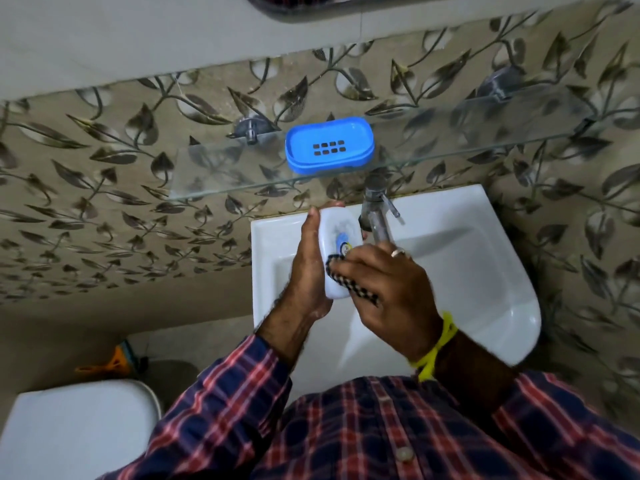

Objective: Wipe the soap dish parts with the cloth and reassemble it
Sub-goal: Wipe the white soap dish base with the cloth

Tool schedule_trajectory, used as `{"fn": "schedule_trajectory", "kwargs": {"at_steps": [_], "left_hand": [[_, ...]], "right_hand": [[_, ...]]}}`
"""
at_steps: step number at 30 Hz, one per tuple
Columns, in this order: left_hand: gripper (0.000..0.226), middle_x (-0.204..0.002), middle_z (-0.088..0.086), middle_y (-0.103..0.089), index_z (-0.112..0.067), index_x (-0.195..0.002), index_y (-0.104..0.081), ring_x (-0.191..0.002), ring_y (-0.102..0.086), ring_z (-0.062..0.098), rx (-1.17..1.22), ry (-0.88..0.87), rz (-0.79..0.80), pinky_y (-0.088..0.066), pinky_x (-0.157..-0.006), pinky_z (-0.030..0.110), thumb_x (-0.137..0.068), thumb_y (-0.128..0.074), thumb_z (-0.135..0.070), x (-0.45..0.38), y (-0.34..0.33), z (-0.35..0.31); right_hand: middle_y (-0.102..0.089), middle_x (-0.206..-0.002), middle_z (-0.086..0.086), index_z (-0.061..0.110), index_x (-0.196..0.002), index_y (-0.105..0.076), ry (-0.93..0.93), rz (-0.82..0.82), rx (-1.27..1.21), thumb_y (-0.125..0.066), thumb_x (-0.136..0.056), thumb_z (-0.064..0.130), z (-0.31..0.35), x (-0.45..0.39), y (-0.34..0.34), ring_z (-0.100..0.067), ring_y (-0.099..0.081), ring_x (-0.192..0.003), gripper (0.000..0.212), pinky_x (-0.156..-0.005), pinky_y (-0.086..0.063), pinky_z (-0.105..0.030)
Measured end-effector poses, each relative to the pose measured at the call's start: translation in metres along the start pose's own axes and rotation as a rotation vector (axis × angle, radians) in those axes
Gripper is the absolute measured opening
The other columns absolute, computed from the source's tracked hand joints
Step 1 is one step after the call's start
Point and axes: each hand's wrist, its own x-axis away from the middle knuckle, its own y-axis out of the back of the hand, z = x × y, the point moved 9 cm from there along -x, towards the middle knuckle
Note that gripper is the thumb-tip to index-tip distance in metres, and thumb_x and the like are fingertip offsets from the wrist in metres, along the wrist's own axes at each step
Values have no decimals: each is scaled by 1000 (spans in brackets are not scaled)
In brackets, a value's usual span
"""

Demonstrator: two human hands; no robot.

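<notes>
A blue soap dish base [329,144] with drain slots in its floor sits on the glass shelf [450,147] above the basin. My left hand [308,268] grips a white soap dish lid [337,244] with a round label, held over the basin's left rim. My right hand [384,289] holds a dark checked cloth [349,284] pressed against the lid's near end. Much of the cloth is hidden under my right hand's fingers.
A white wash basin [485,271] lies below my hands, with a metal tap [379,216] right beside the lid. A white toilet lid [76,431] is at the lower left, an orange object [110,362] on the floor behind it. The wall carries leaf-patterned tiles.
</notes>
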Motion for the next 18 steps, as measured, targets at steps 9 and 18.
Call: {"fn": "schedule_trajectory", "kwargs": {"at_steps": [9,18], "left_hand": [[72,-98,10,-68,-11,-128,-60,-83,-64,21,-73,-88,-113,-50,-79,33,-97,-26,-66,-5,4,-17],[81,-82,11,-71,-11,-84,-79,-69,-70,20,16,-43,-79,-59,-64,26,-96,-22,-67,-3,-3,-9]], "right_hand": [[-73,-102,-2,13,-103,-77,24,-15,-59,-68,-81,0,-6,19,4,-33,-64,-81,27,-68,-55,-41],[-73,-101,-1,16,-100,-77,-66,-72,1,-70,-73,-3,-33,5,11,-26,-59,-86,34,-72,-52,-37]]}}
